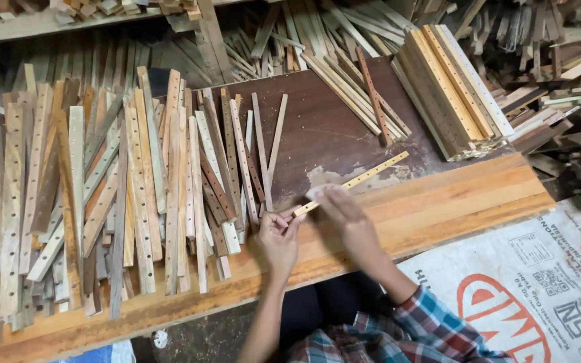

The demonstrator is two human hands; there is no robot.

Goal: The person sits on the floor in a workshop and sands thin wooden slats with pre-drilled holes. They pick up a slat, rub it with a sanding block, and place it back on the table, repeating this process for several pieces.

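Head view: fingers (289,222) pinching strip (352,183).

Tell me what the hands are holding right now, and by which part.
A thin pale wooden strip with holes. The left hand pinches its near end; the right hand rests on it just beyond that end.

A white woven plastic sack (546,269) lies flat at the lower right, below the edge of the wooden workbench (452,202), down and to the right of the fingers (327,198) of the right hand (344,215). It bears a large red-orange ring-shaped emblem with thick lettering, partly hidden by a plaid sleeve (425,329). Toward its right side run blocks of small dark print and square code patches, all lying at a slant. A bit of blue sheeting (102,353), possibly another bag, peeks out at the bottom left, well away from the fingers.
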